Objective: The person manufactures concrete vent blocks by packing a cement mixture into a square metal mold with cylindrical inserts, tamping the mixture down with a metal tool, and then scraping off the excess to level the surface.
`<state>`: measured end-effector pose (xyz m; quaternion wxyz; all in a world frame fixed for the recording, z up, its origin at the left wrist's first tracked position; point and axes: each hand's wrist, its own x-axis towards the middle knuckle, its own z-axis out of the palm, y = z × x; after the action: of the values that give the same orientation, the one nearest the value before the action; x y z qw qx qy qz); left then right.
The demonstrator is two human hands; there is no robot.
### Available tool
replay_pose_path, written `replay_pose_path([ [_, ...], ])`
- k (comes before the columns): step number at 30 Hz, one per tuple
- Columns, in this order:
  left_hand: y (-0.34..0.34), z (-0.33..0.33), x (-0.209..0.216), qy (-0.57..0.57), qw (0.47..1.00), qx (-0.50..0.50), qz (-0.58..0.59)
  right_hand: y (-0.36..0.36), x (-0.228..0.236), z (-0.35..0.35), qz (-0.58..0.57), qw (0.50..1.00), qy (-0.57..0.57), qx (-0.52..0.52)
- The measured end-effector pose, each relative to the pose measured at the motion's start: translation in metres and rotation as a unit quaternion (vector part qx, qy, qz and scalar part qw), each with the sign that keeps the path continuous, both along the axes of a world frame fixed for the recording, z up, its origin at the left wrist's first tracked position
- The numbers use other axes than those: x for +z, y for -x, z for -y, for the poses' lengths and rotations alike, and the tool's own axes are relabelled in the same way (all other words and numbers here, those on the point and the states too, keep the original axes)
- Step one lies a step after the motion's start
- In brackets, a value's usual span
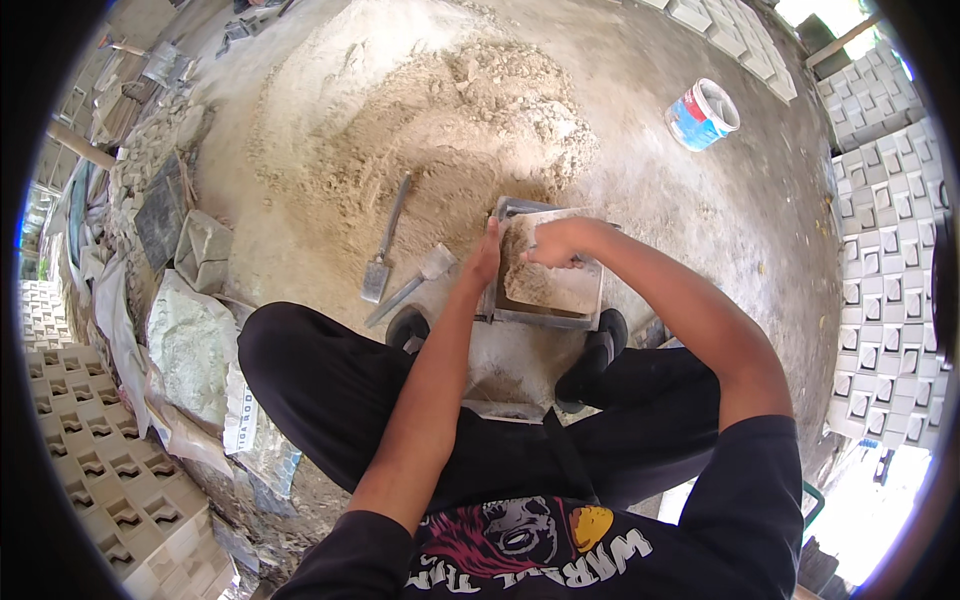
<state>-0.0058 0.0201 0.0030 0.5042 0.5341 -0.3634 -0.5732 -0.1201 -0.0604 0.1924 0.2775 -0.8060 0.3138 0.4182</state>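
Between my feet a grey metal box mould rests on the ground. A pale flat plate with loose sandy mix on it lies over the mould's opening. My left hand is against the mould's left side, its fingers stretched along the rim. My right hand is curled closed over the plate's upper part, above the mix. What its fingers hold is hidden. To the left lie a flat-bladed tool with a long handle and a second, similar tool.
A large heap of sandy mix spreads beyond the mould. A white, blue and red bucket stands at the far right. Patterned blocks are stacked at the right and lower left. Rubble and a pale sack line the left.
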Motion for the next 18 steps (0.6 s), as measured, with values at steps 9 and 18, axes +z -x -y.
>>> replay_pose_path([
  [9,-0.024,-0.013,0.009,-0.053,0.998,0.025,-0.019,-0.02,0.035,0.012,-0.077,0.995,-0.013,-0.063],
  [18,-0.098,-0.007,0.016,-0.042,0.981,0.191,-0.018,-0.03,0.028,0.049,0.192,0.943,0.04,-0.27],
])
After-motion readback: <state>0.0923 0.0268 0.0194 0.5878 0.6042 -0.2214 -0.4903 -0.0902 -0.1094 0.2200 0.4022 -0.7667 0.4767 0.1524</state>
